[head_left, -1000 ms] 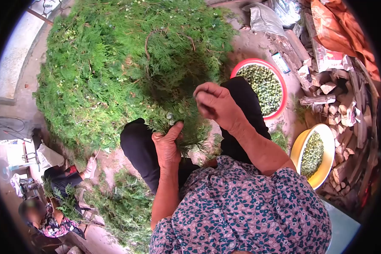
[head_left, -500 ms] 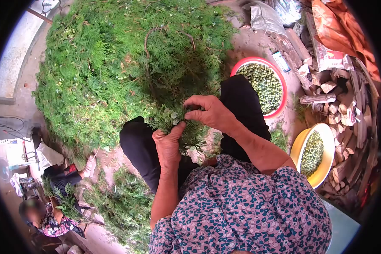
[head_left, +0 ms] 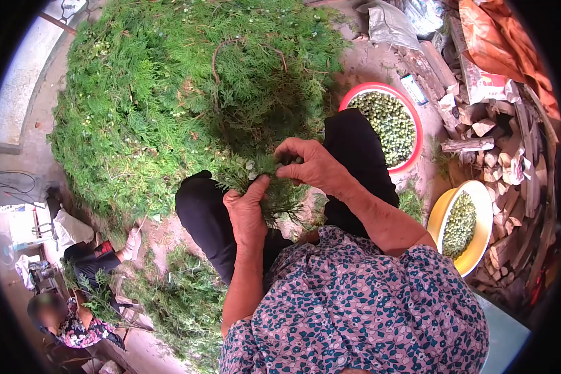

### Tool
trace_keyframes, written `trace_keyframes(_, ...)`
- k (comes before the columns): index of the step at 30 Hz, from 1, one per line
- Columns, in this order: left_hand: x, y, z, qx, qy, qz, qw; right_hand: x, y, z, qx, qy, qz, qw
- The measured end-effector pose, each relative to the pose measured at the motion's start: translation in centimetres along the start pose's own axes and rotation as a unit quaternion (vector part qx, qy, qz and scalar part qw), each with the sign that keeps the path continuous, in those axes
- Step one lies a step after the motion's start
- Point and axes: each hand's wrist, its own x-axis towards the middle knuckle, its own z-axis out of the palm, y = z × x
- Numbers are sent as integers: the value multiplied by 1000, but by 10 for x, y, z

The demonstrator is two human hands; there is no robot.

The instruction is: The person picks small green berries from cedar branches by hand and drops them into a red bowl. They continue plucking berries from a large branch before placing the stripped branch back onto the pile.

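Observation:
Between my knees, my left hand is closed on a green sprig with pale berries, its thumb pressed on the stem. Just to the right, my right hand has thumb and index finger curled close together beside the sprig's foliage. Something small and dark shows at those fingertips, too small to make out. Beyond both hands lies a large heap of green branches. A red-rimmed basin of green berries stands right of my right knee.
A yellow basin with more berries is at the right, beside stacked firewood. Cut branches lie on the floor at lower left. Another person sits at the far left with greenery. An orange sheet hangs at upper right.
My right hand has shifted slightly, its fingertips a little farther from my left thumb. My left hand still holds the sprig, which has tilted a little.

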Motion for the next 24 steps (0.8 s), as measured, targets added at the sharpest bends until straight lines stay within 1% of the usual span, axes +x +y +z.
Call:
trace_keyframes(2,-2,3,4,-9,7,-12,1000,-1,0,1,73,10,37,997)
trace_keyframes(3,-3,3,5,-9,7,-12,1000,-1,0,1,73,10,38,997)
trace_keyframes(5,-4,2,7,-35,6,-18,999,-2,1,2,149,20,76,986)
trace_keyframes(6,-6,3,10,-35,6,-18,999,-2,5,2,149,20,76,986)
trace_keyframes(8,-8,6,14,-51,3,-24,998,0,14,2,275,19,100,956)
trace_keyframes(9,-8,6,15,-51,3,-23,998,-1,14,3,275,18,100,956)
trace_keyframes(11,-8,6,16,-56,8,-21,998,-1,14,5,328,39,107,938)
trace_keyframes(12,-7,5,14,-56,8,-21,998,-1,15,4,328,39,107,938)
trace_keyframes(14,-3,0,5,-31,20,-20,999,-1,17,-3,369,72,76,924)
trace_keyframes(15,-3,1,3,-31,20,-19,999,0,14,-8,368,72,76,924)
trace_keyframes(17,-2,2,0,-31,36,-17,999,1,7,-17,415,66,24,907)
trace_keyframes(18,-1,2,1,-32,36,-18,999,1,7,-17,414,66,24,908)
trace_keyframes(20,-1,3,3,-32,36,-22,999,2,5,-17,448,40,35,893)
trace_keyframes(21,-1,4,4,-33,35,-22,999,2,6,-18,447,40,35,893)
trace_keyframes(23,-2,4,7,-55,27,-30,998,3,9,-21,462,-5,17,886)
trace_keyframes(24,-2,4,7,-56,26,-30,998,2,7,-21,462,-4,16,887)
